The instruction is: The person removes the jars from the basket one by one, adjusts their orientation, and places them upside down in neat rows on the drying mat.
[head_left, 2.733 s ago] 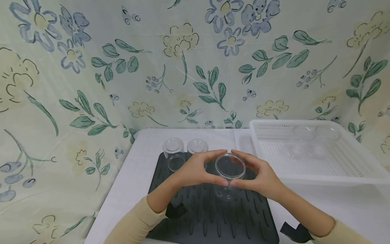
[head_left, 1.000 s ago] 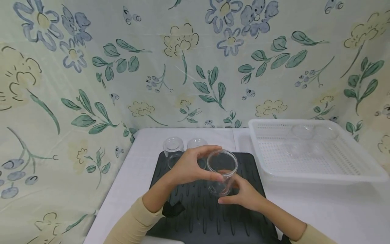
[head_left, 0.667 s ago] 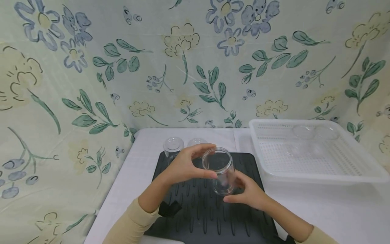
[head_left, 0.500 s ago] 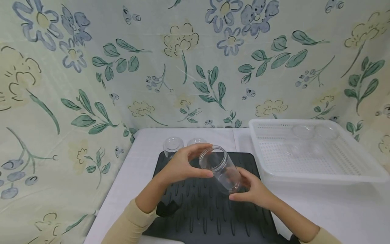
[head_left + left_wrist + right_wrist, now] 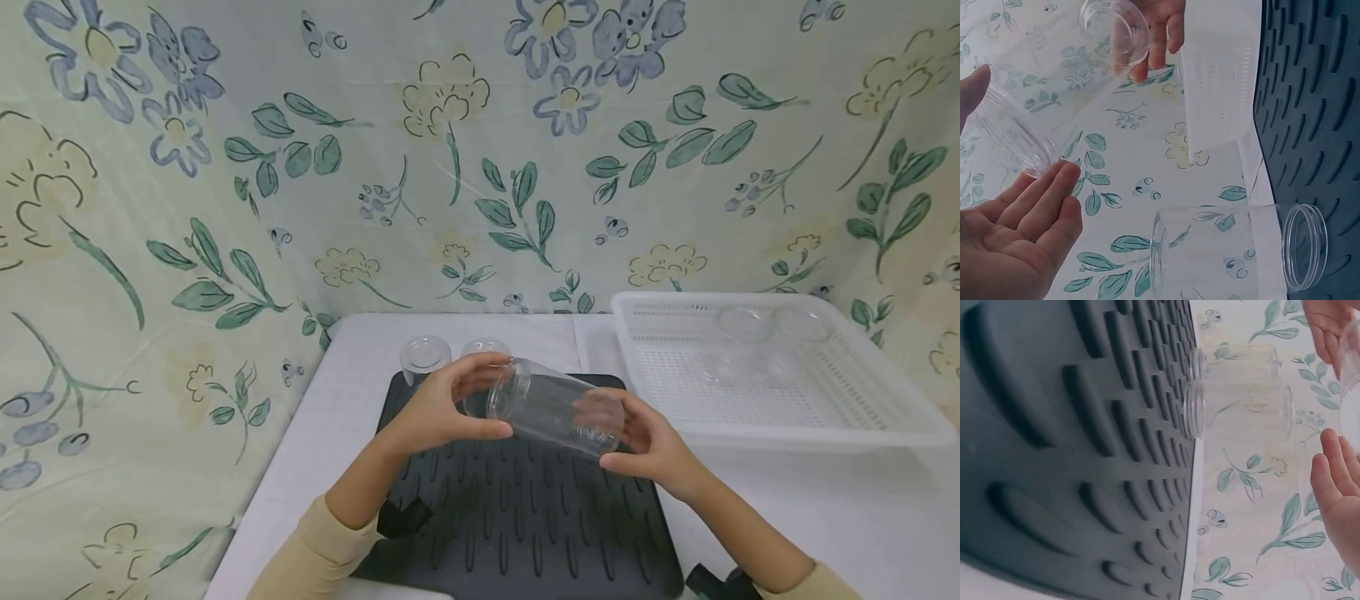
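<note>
We see floral cloth behind a white tabletop. A black ridged mat carries two mouth-down clear jars; a white perforated basket contains two others. Above the mat, another clear jar, upright earlier, is tipped nearly sideways: the left hand's fingers grip its mouth end, the right hand's its base.

Five clear, cylindrical, see-through jars: one jar between the two hands, two jars just beyond the left hand, two jars inside one white, rectangular, perforated plastic basket beyond the right hand. One black, ridged mat below both.
</note>
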### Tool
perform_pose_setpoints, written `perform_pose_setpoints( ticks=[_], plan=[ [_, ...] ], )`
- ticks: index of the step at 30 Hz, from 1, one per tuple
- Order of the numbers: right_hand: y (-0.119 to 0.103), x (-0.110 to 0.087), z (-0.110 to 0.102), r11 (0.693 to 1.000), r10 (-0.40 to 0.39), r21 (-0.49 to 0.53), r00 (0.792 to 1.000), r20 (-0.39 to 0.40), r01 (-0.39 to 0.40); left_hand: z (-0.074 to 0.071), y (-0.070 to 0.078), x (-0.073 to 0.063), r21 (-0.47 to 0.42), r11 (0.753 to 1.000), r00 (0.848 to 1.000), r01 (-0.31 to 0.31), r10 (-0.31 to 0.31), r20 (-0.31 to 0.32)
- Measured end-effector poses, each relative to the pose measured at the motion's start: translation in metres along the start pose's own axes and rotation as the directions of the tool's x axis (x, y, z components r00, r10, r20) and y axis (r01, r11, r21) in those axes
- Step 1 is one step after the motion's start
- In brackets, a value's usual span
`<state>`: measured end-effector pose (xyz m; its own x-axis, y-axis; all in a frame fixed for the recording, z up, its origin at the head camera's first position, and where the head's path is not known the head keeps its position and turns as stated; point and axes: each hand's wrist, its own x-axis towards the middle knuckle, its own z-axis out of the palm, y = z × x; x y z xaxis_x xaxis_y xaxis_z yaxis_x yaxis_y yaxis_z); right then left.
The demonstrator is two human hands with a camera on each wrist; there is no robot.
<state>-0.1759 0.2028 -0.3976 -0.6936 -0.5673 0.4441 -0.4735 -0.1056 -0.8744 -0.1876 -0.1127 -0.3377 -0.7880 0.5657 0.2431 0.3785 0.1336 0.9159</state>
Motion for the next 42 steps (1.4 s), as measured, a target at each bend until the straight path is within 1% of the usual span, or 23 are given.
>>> perform_pose_setpoints(
  ticks=[3, 8, 11, 16, 20, 25, 29, 33, 38, 40, 42],
  plan=[
    [-0.008, 0.001, -0.005, 1.0, -0.009, -0.013, 1.0, -0.022, 0.009, 0.001, -0.004, -0.001, 0.018, 1.0, 1.0, 0.015, -0.015, 0.009],
    [-0.019, 0.005, -0.01, 0.998, -0.049, -0.04, 0.997, -0.054, 0.047, 0.003, -0.01, -0.003, 0.07, 0.995, 0.997, 0.074, -0.075, 0.026],
    [-0.024, 0.008, -0.013, 0.997, -0.06, -0.042, 0.995, -0.074, 0.057, 0.006, -0.013, -0.003, 0.089, 0.991, 0.995, 0.097, -0.1, 0.03],
    [-0.032, 0.013, -0.014, 0.994, -0.103, -0.053, 0.989, -0.105, 0.098, 0.011, -0.021, -0.002, 0.084, 0.993, 0.994, 0.087, -0.092, 0.059],
    [-0.039, 0.019, -0.011, 0.99, -0.133, -0.071, 0.984, -0.115, 0.125, 0.015, -0.026, -0.001, 0.073, 0.995, 0.993, 0.064, -0.07, 0.096],
    [-0.047, 0.027, -0.008, 0.983, -0.156, -0.113, 0.979, -0.13, 0.142, 0.02, -0.031, -0.001, 0.08, 0.994, 0.989, 0.069, -0.078, 0.124],
    [-0.051, 0.033, -0.005, 0.982, -0.154, -0.128, 0.981, -0.115, 0.139, 0.026, -0.034, -0.001, 0.089, 0.992, 0.987, 0.085, -0.097, 0.132],
    [-0.052, 0.038, -0.002, 0.98, -0.152, -0.14, 0.984, -0.094, 0.138, 0.031, -0.036, -0.001, 0.076, 0.994, 0.986, 0.081, -0.091, 0.137],
    [-0.053, 0.043, 0.002, 0.973, -0.195, -0.137, 0.977, -0.081, 0.183, 0.037, -0.039, 0.001, 0.057, 0.996, 0.986, 0.063, -0.071, 0.15],
    [-0.053, 0.045, 0.004, 0.97, -0.218, -0.128, 0.973, -0.075, 0.207, 0.039, -0.041, 0.001, 0.058, 0.996, 0.983, 0.07, -0.078, 0.164],
    [-0.053, 0.046, 0.006, 0.971, -0.214, -0.129, 0.974, -0.073, 0.204, 0.041, -0.041, 0.001, 0.054, 0.995, 0.981, 0.078, -0.087, 0.176]
  ],
)
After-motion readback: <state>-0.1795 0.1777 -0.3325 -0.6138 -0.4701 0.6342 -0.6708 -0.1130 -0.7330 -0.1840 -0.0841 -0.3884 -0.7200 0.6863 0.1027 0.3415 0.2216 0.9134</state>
